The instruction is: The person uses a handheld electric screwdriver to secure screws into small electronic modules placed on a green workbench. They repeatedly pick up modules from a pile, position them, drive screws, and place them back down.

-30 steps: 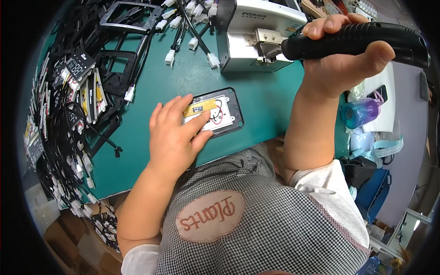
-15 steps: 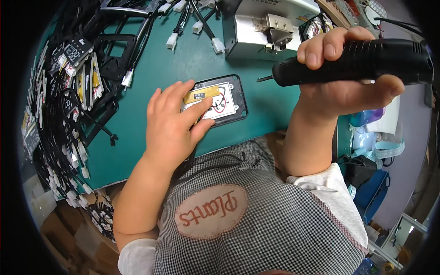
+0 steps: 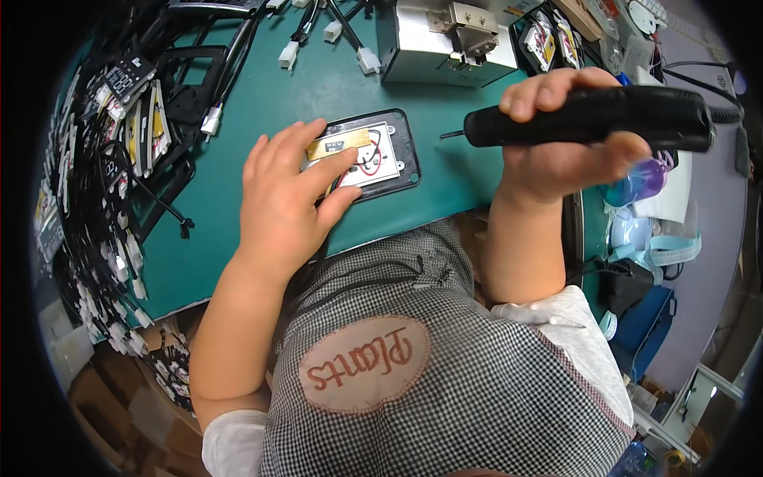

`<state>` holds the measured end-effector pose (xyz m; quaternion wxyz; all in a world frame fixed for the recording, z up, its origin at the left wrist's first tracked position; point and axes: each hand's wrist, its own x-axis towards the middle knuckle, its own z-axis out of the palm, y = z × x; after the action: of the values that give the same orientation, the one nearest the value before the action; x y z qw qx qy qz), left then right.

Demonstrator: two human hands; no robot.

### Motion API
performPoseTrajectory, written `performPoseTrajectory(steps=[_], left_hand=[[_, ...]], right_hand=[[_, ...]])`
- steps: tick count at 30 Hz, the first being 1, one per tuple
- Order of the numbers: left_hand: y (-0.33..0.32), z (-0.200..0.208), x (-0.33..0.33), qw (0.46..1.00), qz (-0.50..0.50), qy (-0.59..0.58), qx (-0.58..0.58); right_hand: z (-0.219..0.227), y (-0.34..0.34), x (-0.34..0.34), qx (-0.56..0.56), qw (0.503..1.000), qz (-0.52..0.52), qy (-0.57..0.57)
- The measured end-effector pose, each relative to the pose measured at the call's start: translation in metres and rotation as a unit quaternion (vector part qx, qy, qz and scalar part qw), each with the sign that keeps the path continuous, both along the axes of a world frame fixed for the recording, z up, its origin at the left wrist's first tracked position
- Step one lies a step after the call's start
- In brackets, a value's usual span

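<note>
On the green table mat lies a shallow black plastic case (image 3: 409,163) with a white board and red and black wires inside. A yellow-wrapped flat part (image 3: 354,140) rests on the board. My left hand (image 3: 282,187) grips the case's left end, thumb at the near edge and index fingertip on the board; its palm hides that end. To the right, my right hand (image 3: 548,163) is wrapped around a black electric screwdriver (image 3: 588,115). Its thin bit (image 3: 451,134) points left, raised above the mat and apart from the case.
Black cables with white connectors (image 3: 131,262) pile up along the left side, with display boards (image 3: 127,83) among them. A metal box (image 3: 409,48) with a mounted mechanism stands at the back. More yellow-wrapped parts (image 3: 540,44) sit beside it. A blue bin (image 3: 648,330) is at the right.
The whole view has shifted slightly, so the table things appear higher and further left. The screwdriver's rear end has swung a little left and down. Both hands keep their holds.
</note>
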<state>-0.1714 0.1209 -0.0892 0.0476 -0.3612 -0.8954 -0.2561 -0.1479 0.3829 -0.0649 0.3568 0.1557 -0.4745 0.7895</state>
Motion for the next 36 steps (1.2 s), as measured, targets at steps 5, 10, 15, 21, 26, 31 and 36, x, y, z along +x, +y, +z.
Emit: performPoseTrajectory(steps=[5,10,15,21,26,31,36], left_hand=[[0.007,0.022,0.001,0.994,-0.037,-0.014,0.102],[0.029,0.031,0.023,0.781,0.007,-0.536,0.321],[0.026,0.016,0.031,0.674,-0.047,-0.629,0.385],[0.020,0.019,0.034,0.764,-0.123,-0.518,0.364],[0.012,0.027,0.033,0.646,-0.119,-0.664,0.358],[0.012,0.030,0.031,0.816,-0.110,-0.498,0.271],[-0.004,0.027,0.005,0.992,-0.056,-0.028,0.109]], right_hand=[[0.035,-0.002,0.015,-0.006,0.989,0.138,0.054],[0.052,-0.023,0.026,-0.028,0.980,0.194,0.031],[0.053,-0.031,0.025,-0.034,0.974,0.218,0.039],[0.056,-0.042,0.028,-0.111,0.970,0.216,0.009],[0.053,-0.029,0.023,-0.115,0.947,0.299,-0.001],[0.046,-0.033,0.026,-0.064,0.961,0.270,-0.002],[0.027,-0.031,0.026,0.070,0.981,0.175,0.047]])
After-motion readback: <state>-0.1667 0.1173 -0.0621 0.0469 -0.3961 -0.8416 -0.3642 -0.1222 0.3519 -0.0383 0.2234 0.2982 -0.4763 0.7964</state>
